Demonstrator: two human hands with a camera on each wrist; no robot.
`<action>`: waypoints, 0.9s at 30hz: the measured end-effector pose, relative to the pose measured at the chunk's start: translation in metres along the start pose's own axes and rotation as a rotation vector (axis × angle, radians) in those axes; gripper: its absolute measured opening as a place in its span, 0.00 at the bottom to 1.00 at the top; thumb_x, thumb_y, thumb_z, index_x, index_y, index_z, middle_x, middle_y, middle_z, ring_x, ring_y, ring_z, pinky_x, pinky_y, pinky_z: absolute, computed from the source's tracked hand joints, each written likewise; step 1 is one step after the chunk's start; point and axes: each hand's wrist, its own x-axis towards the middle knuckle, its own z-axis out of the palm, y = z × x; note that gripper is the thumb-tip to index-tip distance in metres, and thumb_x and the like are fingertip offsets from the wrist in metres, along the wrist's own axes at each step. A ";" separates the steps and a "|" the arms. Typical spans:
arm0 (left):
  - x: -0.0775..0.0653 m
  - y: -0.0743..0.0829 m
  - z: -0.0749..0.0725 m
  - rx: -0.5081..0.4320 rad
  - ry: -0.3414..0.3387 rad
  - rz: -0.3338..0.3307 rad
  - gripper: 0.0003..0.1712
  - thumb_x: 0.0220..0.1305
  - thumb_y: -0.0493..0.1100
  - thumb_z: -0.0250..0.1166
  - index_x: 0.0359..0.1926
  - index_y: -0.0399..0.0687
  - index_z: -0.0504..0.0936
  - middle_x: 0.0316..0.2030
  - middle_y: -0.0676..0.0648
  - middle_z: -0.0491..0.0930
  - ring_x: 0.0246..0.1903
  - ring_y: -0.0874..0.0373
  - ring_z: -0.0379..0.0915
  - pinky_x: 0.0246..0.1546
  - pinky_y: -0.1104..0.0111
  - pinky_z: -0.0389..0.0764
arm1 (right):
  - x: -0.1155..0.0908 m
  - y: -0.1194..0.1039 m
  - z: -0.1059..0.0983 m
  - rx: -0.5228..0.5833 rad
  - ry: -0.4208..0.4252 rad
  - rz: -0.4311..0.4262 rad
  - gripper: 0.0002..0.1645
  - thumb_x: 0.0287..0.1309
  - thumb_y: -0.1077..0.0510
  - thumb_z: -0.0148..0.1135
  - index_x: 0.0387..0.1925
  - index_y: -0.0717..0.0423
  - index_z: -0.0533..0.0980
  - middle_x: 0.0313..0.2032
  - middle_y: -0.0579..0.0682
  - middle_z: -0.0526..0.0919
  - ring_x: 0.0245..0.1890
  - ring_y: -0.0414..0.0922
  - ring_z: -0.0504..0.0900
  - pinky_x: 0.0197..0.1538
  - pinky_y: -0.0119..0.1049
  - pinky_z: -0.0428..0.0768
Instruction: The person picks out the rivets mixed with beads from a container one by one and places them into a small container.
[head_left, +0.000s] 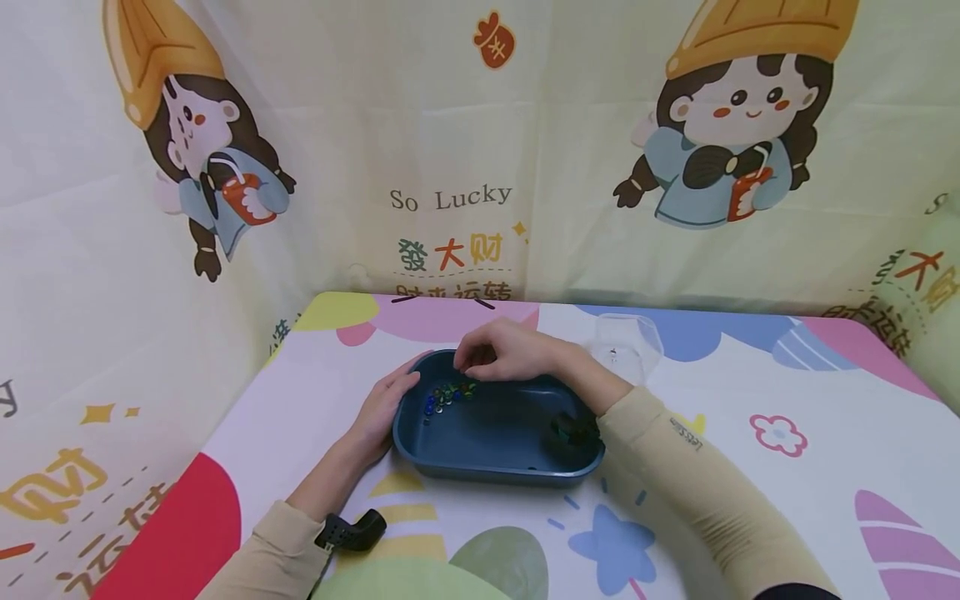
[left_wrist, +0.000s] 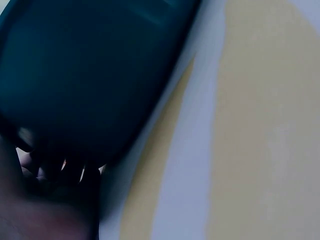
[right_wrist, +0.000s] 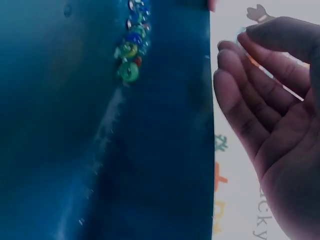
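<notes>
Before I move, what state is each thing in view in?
Blue tub: upright, open-topped.
Marbles: loosely clustered on the tub's floor, toward its left end.
Clear container: set down; lid and contents unclear.
Left hand: holding the tub's left end.
Right hand: at the tub's far rim, pinching what looks like a marble.
Black wrist device: strapped on.
Backdrop: hanging.

I see room to reach into the blue basin from the near side; the left hand blocks one end, the right hand the far rim, a beige sleeve the other end.
</notes>
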 end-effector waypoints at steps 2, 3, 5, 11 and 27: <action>0.000 -0.001 0.000 -0.008 -0.005 -0.002 0.27 0.81 0.46 0.44 0.75 0.47 0.65 0.73 0.45 0.63 0.74 0.51 0.54 0.73 0.55 0.54 | 0.000 0.001 0.002 -0.010 -0.021 0.008 0.10 0.63 0.64 0.65 0.45 0.64 0.83 0.37 0.45 0.84 0.35 0.37 0.80 0.46 0.33 0.82; 0.000 -0.002 0.001 -0.009 -0.004 -0.004 0.27 0.81 0.46 0.44 0.75 0.47 0.65 0.73 0.45 0.63 0.74 0.51 0.54 0.73 0.55 0.54 | 0.000 0.002 0.003 -0.016 -0.032 0.013 0.11 0.63 0.63 0.65 0.45 0.63 0.83 0.37 0.45 0.84 0.35 0.37 0.80 0.45 0.33 0.82; 0.001 -0.002 0.001 -0.008 -0.001 -0.007 0.27 0.81 0.46 0.44 0.75 0.47 0.65 0.73 0.46 0.63 0.73 0.51 0.55 0.73 0.55 0.55 | 0.000 0.004 0.005 -0.023 -0.052 0.023 0.11 0.63 0.63 0.65 0.46 0.63 0.83 0.37 0.44 0.84 0.35 0.37 0.80 0.45 0.32 0.82; 0.001 -0.002 0.002 -0.009 -0.001 0.001 0.27 0.81 0.46 0.44 0.75 0.47 0.65 0.73 0.45 0.64 0.73 0.50 0.55 0.73 0.55 0.56 | 0.003 0.005 0.011 -0.062 -0.085 0.045 0.12 0.63 0.62 0.65 0.47 0.61 0.83 0.38 0.43 0.84 0.35 0.37 0.79 0.45 0.31 0.81; -0.001 0.002 0.000 -0.007 0.005 -0.015 0.26 0.81 0.47 0.44 0.75 0.50 0.66 0.73 0.48 0.65 0.73 0.53 0.56 0.71 0.58 0.59 | 0.009 0.004 0.027 -0.029 -0.168 0.053 0.12 0.63 0.62 0.65 0.49 0.59 0.82 0.39 0.44 0.83 0.34 0.37 0.77 0.42 0.30 0.80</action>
